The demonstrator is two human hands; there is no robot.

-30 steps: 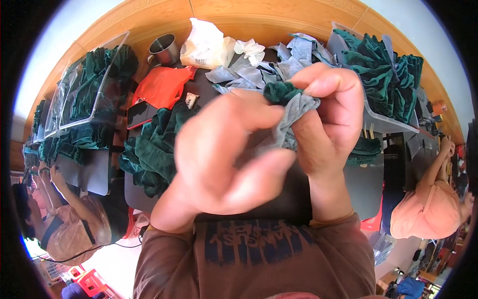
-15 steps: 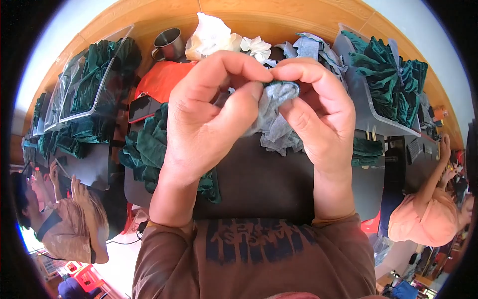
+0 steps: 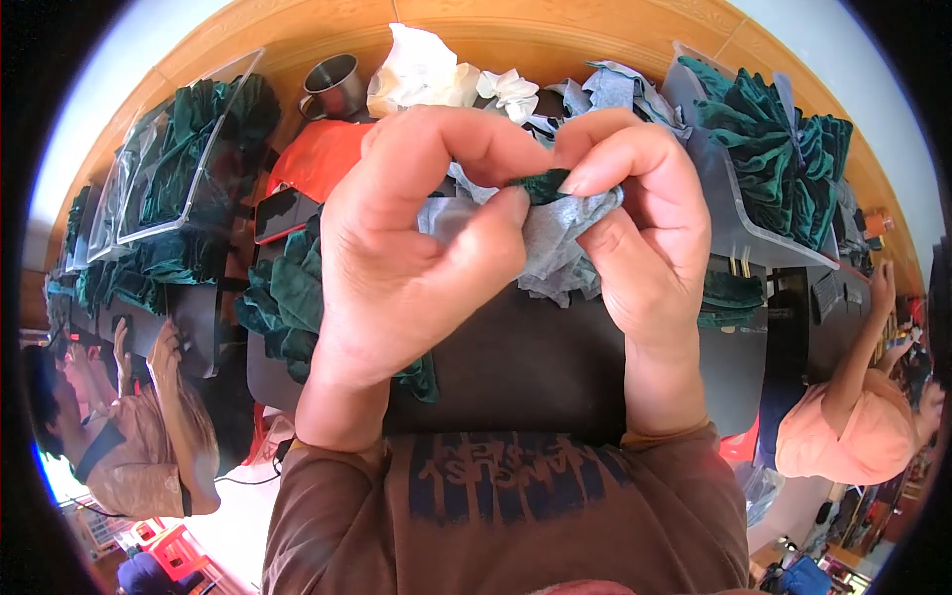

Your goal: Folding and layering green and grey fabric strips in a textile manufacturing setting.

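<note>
Raised over the dark table (image 3: 526, 367), a small piece of fabric (image 3: 558, 220) shows a grey-blue side and a dark green velvet edge. My left hand (image 3: 416, 238) pinches its left end between thumb and curled fingers. At the right end, my right hand (image 3: 650, 223) grips the fabric, thumb below and index finger on the green edge. The fingertips of both hands nearly meet above it. Behind and just below the hands lies more crumpled grey-blue fabric, partly hidden. A heap of green velvet pieces (image 3: 283, 302) rests beside my left forearm.
Clear plastic bins of green velvet stand at left (image 3: 193, 149) and right (image 3: 734, 193). Along the back are a steel mug (image 3: 332, 87), white cloth (image 3: 421, 74) and a red bag or cloth (image 3: 312, 159). A phone (image 3: 283, 215) lies nearby. People work on both sides.
My fingers have shifted on the fabric; its green velvet edge now shows more, and the grey-blue part is stretched flatter between the hands. My right index finger has come down onto the edge.
</note>
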